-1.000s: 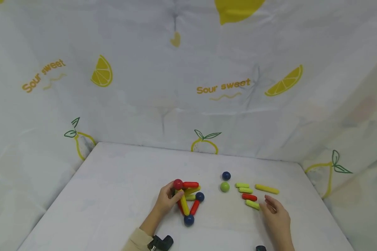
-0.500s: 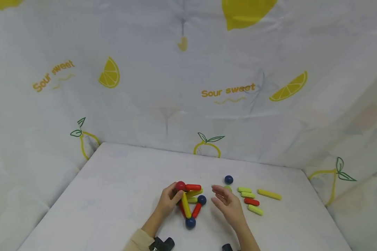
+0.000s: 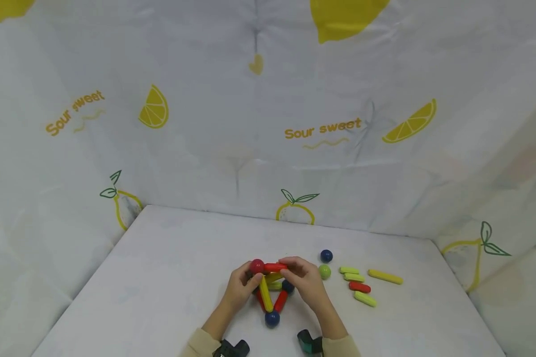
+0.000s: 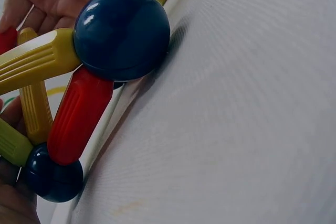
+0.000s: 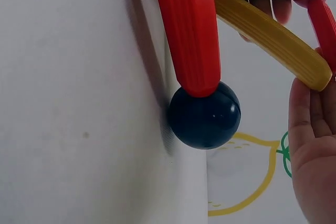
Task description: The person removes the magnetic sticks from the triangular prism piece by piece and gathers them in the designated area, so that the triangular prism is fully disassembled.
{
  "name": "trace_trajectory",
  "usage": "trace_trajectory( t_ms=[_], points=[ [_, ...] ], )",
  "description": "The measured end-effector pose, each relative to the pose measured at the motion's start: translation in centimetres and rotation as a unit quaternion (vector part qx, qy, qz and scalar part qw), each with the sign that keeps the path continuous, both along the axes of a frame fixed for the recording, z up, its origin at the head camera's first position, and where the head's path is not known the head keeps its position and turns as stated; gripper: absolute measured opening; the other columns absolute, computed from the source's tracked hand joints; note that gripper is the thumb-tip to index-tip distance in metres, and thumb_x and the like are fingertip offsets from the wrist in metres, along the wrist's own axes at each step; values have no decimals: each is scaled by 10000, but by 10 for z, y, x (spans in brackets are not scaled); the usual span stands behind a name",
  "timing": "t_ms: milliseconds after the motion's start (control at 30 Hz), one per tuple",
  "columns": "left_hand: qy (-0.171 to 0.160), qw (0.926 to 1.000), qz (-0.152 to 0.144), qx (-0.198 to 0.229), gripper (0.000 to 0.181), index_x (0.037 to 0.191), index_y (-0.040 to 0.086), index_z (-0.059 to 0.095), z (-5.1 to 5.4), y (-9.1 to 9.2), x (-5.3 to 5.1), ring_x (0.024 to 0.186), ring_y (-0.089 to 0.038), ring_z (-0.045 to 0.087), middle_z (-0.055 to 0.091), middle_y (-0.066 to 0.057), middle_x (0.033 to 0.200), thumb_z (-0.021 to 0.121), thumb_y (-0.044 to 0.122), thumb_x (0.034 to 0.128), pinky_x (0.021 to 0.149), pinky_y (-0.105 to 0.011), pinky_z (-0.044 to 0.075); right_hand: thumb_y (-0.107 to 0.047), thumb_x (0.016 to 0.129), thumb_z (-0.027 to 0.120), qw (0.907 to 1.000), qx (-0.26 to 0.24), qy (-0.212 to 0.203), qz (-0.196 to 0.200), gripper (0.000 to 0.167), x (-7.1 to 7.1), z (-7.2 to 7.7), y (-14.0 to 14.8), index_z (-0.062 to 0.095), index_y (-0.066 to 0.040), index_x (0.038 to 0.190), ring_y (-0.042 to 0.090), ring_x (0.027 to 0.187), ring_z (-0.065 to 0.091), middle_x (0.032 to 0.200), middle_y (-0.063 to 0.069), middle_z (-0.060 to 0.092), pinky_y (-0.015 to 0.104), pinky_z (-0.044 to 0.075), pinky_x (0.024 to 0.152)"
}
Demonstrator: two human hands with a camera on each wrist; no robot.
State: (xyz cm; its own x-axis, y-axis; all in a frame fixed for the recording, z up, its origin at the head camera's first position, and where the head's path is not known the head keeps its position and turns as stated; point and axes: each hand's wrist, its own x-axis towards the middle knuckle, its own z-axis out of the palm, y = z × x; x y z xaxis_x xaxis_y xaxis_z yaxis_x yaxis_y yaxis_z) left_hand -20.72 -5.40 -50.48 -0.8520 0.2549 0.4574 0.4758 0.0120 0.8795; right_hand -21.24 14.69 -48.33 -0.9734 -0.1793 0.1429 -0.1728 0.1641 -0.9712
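The worktop (image 3: 183, 263) is white, flat and wide, narrowing toward its far edge in the head view. Near its middle stands a frame of sticks and balls (image 3: 266, 296), its front blue ball (image 3: 272, 319) low against the surface. To the right lie a loose blue ball (image 3: 326, 256) and, just in front of it, a green ball (image 3: 324, 271). Beyond them two short light green sticks (image 3: 354, 277), a short red stick (image 3: 359, 287) and a third light green stick (image 3: 365, 298) form a loose column, with a longer yellow stick (image 3: 385, 276) to their right.
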Motion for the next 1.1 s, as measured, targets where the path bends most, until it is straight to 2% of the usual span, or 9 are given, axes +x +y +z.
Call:
trace_trajectory(
  t_ms=[100,267,400,467,633,767,933,1100],
  points=[
    [-1,10000,23,0,173,1059,-51,598,0,0,0,820,-46,572,638,-235,933,515,-40,908,803,-201,545,-190,883,669,9997,-159,-102,120,261,-2,0,2,664,-35,1093,148,966,626,1086,124,675,196,530,868],
    [-4,10000,56,-16,176,1072,-64,597,1,1,0,853,-59,602,661,-219,968,525,-38,914,859,-195,537,-180,893,656,9990,-220,50,375,280,-6,3,5,653,-11,1117,118,969,632,1111,163,665,211,534,866],
    [83,9999,67,-71,169,1069,-61,592,1,1,-1,870,-140,628,662,-203,960,519,-33,920,870,-196,534,-152,910,627,9978,-368,189,517,290,-9,5,8,633,38,1129,105,972,626,1087,109,683,232,531,868],
    [83,10000,7,-54,168,1071,-71,585,0,1,-1,900,-199,638,667,-212,973,516,-28,924,884,-190,526,-141,915,617,9976,-482,223,442,288,-9,8,11,624,48,1132,109,980,623,1068,60,693,240,525,872],
    [100,9998,-171,11,175,1075,-111,567,-4,0,-1,973,-280,643,669,-249,1008,502,-36,931,907,-168,507,-161,910,630,9981,-580,168,-129,292,-3,13,27,615,19,1140,111,993,629,1079,-2,675,213,519,885],
    [68,9997,-222,82,174,1071,-122,566,-7,1,-1,977,-288,641,666,-259,1012,498,-42,932,909,-159,502,-183,887,665,9966,-308,-43,-766,331,9,14,55,616,3,1157,85,950,634,1073,-40,663,190,537,842],
    [126,9997,-209,101,173,1073,-113,568,-6,1,-1,970,-310,630,662,-257,1008,494,-44,933,906,-153,502,-170,864,693,9871,-32,-307,-1573,373,28,11,96,604,42,1158,54,888,636,1014,-113,659,171,551,781],
    [194,9995,-243,106,179,1079,-120,562,-5,-1,-2,956,-326,621,655,-268,1010,488,-40,937,897,-148,504,-229,863,697,9727,282,-713,-2192,442,46,-1,134,585,42,1195,-10,879,623,990,-189,636,151,549,746]
  ],
)
